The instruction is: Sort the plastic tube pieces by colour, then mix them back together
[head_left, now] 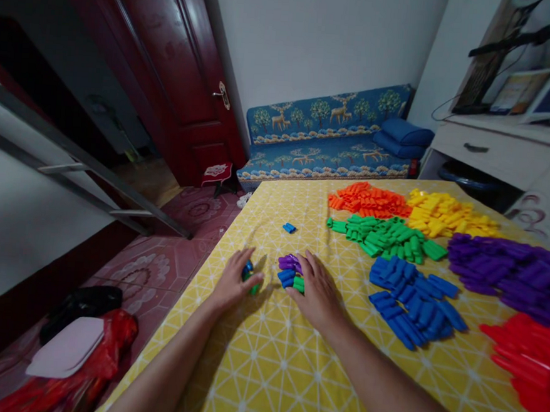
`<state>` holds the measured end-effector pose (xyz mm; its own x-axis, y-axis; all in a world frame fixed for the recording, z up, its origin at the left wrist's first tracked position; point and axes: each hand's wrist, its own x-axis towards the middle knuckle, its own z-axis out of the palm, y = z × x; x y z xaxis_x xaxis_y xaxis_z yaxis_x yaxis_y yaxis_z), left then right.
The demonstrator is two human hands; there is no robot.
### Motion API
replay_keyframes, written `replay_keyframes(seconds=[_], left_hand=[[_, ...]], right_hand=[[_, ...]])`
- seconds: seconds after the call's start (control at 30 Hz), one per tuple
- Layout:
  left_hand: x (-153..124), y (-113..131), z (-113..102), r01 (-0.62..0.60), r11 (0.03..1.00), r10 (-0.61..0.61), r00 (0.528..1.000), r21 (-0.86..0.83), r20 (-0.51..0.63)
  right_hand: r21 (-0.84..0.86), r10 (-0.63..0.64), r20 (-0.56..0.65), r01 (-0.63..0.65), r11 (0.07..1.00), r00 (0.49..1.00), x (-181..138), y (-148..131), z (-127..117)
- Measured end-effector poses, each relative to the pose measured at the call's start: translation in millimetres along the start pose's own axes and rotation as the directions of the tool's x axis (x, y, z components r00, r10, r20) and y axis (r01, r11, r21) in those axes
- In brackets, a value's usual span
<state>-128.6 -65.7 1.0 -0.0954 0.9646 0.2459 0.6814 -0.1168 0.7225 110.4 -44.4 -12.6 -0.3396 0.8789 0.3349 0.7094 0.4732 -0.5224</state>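
Observation:
My left hand (pixel 234 281) curves around a few small tube-like plastic pieces, blue (pixel 247 268) and green (pixel 253 287), partly hidden by its fingers and thumb. Across a small gap, my right hand (pixel 318 294) has its fingers and thumb about the right side of a small cluster on the cloth. That cluster has purple pieces (pixel 288 262) at the back, blue ones (pixel 286 278) at front left and green ones (pixel 298 284) at front right. Beyond both hands, a separate blue piece or pair (pixel 289 228) lies on the yellow tablecloth (pixel 250 348).
Along the table's right side lie piles of orange (pixel 367 201), yellow (pixel 451 215), green (pixel 390 237), blue (pixel 414 300), purple (pixel 510 272) and red pieces (pixel 530 362). A blue patterned sofa (pixel 316 149) stands behind the table. Bags (pixel 115 339) sit on the floor at left.

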Motion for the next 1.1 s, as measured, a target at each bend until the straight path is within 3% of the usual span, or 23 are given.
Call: replay_keyframes(seconds=[0.07, 0.17, 0.27, 0.37, 0.47, 0.57, 0.63, 0.7, 0.8, 0.97, 1.03, 1.1], left_hand=[[-5, 13, 20, -0.208, 0.965, 0.181, 0.969, 0.159, 0.167], [6, 31, 43, -0.346, 0.923, 0.301, 0.922, 0.169, 0.244], [27, 47, 55, -0.332, 0.942, 0.314, 0.918, 0.040, 0.241], [53, 61, 60, -0.225, 0.968, 0.244, 0.944, -0.109, 0.221], [86, 67, 65, -0.209, 0.962, 0.228, 0.969, -0.177, 0.096], [125, 59, 72, -0.200, 0.980, 0.198, 0.978, 0.023, 0.067], [146, 48, 77, -0.198, 0.966, 0.167, 0.969, 0.165, 0.180], [159, 39, 80, -0.224, 0.957, 0.178, 0.956, 0.187, 0.234], [157, 33, 79, -0.229, 0.953, 0.187, 0.960, 0.197, 0.209], [115, 41, 51, -0.136, 0.987, 0.135, 0.991, 0.089, 0.025], [94, 45, 34, -0.092, 0.994, 0.090, 0.995, 0.060, 0.031], [76, 48, 21, -0.062, 0.994, 0.051, 0.993, 0.095, 0.110]], right_hand=[[-0.009, -0.008, 0.004, 0.008, 1.000, 1.000, 2, 1, -1], [0.013, -0.052, 0.003, 0.052, 0.999, 0.999, 8, 6, -7], [0.054, -0.017, -0.044, 0.019, 0.998, 0.999, 16, 17, -11], [0.141, 0.125, -0.144, -0.105, 0.984, 0.982, 21, 28, -9], [0.241, 0.202, -0.206, -0.151, 0.959, 0.957, 22, 34, -5], [0.289, 0.185, -0.256, -0.107, 0.951, 0.949, 21, 35, -3], [0.305, 0.177, -0.270, -0.090, 0.948, 0.947, 20, 34, -4], [0.318, 0.178, -0.256, -0.091, 0.944, 0.950, 21, 34, -5], [0.328, 0.177, -0.258, -0.086, 0.941, 0.950, 21, 32, -7], [0.248, 0.058, -0.396, 0.046, 0.968, 0.917, 17, 20, -18], [0.172, -0.022, -0.356, 0.089, 0.981, 0.934, 13, 13, -22], [0.079, -0.075, -0.255, 0.098, 0.992, 0.964, 10, 6, -24]])
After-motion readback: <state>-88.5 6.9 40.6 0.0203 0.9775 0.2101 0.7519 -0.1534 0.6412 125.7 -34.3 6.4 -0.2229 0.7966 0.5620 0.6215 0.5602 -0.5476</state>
